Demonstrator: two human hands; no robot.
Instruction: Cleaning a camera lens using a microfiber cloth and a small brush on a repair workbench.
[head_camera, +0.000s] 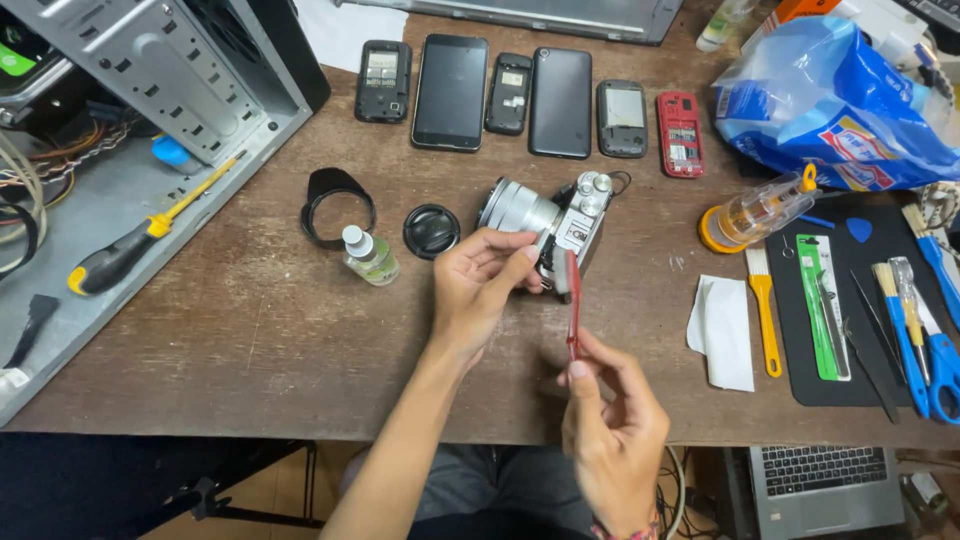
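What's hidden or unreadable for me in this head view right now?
- Camera: its rear face is covered by the left hand.
- Red tool: lower end hidden in the right hand; tip blurred.
- Computer case: cut off by the top and left edges.
- Laptop: cut by the bottom edge.

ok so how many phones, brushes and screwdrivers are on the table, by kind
phones, in the row at the back: 6
brushes, one yellow, two blue: 3
screwdriver, black and yellow: 1
total: 10
The left hand steadies the camera; the right hand holds a thin red tool.
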